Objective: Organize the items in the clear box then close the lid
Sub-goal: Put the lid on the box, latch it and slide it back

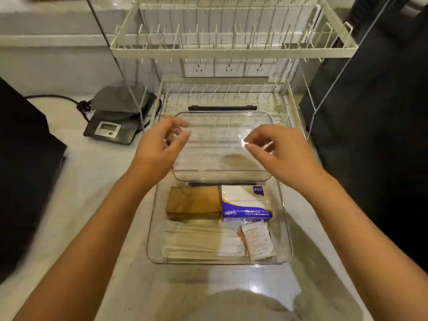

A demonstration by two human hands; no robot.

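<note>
A: Left to right? Grey digital kitchen scale (115, 117), cream wire dish rack (231, 49) behind.
B: Left hand (159, 147), right hand (280, 154) loosely curled, gripping nothing, over clear hinged lid (222, 140). Clear plastic box (286, 228) open on counter, packets inside; labels unreadable.

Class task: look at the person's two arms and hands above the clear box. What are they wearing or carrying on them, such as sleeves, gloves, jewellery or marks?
Both forearms are bare right up to the frame's lower edge, so no sleeves show. The left hand and right hand are ungloved, with no visible rings, watch, bracelets or markings. Motion blur softens the arms, so very fine details cannot be ruled out.
</note>
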